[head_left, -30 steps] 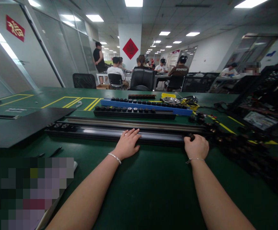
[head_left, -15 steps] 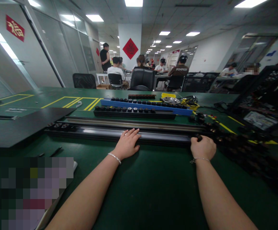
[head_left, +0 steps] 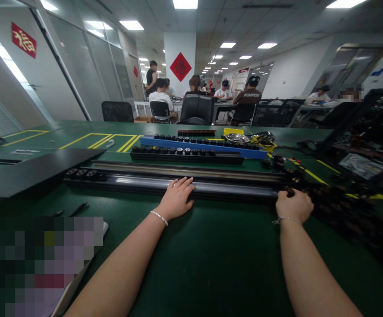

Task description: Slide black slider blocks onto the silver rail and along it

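In the head view, a long black rail (head_left: 138, 182) is lying crosswise on the green table (head_left: 224, 255), running from left of centre to right of centre. The left hand (head_left: 177, 200) is resting on it near the middle of the frame, its fingers straight and slightly spread, palm down, gripping nothing. At centre right, the right hand (head_left: 295, 206) is curling its fingers in beside the rail's right end and holding a small dark piece (head_left: 290, 192) near the thumb; how tightly, one cannot tell.

Three round parts (head_left: 82, 172) are sitting at the rail's left end. A second rail (head_left: 191, 169) is lying just behind, leaving little room past the far edge; farther up, a short black rail (head_left: 184, 159) and a blue rail (head_left: 253, 153) are carrying rows of knobs. Right of the right hand, a blurred heap of dark parts (head_left: 352, 211) is crowding that side. Green tabletop is stretching between the forearms, from the rail's near edge to the bottom of the frame.
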The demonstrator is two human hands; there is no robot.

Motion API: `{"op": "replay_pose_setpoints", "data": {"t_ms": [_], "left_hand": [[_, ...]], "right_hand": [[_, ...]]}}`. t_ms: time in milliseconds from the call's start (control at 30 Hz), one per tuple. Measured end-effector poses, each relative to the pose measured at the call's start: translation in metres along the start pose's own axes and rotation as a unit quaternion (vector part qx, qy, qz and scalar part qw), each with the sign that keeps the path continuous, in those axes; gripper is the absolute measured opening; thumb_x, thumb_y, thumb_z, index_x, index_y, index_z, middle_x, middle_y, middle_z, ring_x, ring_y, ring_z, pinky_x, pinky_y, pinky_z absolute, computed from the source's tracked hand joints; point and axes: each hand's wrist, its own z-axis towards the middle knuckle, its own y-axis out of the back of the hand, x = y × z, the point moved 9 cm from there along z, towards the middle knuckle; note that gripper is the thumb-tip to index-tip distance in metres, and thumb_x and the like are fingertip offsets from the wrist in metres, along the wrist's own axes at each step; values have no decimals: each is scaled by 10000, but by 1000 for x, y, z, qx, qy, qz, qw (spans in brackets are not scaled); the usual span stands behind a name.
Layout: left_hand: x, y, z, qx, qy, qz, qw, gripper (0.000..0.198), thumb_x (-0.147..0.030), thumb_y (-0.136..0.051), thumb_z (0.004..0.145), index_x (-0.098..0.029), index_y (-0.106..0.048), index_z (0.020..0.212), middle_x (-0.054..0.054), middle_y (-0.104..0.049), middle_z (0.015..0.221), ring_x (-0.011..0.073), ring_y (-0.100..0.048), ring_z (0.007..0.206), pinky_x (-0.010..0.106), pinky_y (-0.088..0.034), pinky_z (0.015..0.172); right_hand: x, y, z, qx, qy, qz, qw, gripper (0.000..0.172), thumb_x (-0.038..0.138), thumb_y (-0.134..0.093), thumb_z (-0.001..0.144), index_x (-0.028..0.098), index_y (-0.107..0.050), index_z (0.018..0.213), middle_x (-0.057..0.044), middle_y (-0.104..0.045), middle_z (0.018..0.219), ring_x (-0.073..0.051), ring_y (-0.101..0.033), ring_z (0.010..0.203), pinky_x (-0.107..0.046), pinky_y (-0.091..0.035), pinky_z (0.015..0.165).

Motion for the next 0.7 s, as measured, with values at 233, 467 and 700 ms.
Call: {"op": "replay_pose_setpoints", "data": {"t_ms": [233, 467, 700], "left_hand": [[0, -2, 0, -4, -4, 7, 1000, 478, -336, -561, 775, -241, -502, 1239, 56, -387, 1452, 245, -318, 1338, 452, -234, 1094], [0, -1, 0, -5, -5, 5, 1000, 470, -337, -558, 777, -240, -505, 1233, 59, -385, 1452, 243, -323, 1335, 446, -235, 1096], [-1, 0, 0, -2, -2, -3, 1000, 468, -321, -562, 771, -245, -509, 1230, 57, -390, 1449, 245, -311, 1342, 446, -231, 1099]], "right_hand": [[-8, -2, 3, 23, -38, 31, 999, 400, 270, -412, 760, 29, -658, 964, -165, -574, 807, -265, -479, 859, -336, -358, 752], [-16, 0, 4, 26, -78, 48, 995, 412, 266, -415, 770, 21, -635, 1017, -159, -534, 828, -269, -461, 883, -343, -350, 773], [-37, 2, 17, 51, -57, 29, 997, 434, 319, -413, 785, 60, -629, 1057, -135, -529, 835, -260, -463, 879, -345, -345, 801]]}}
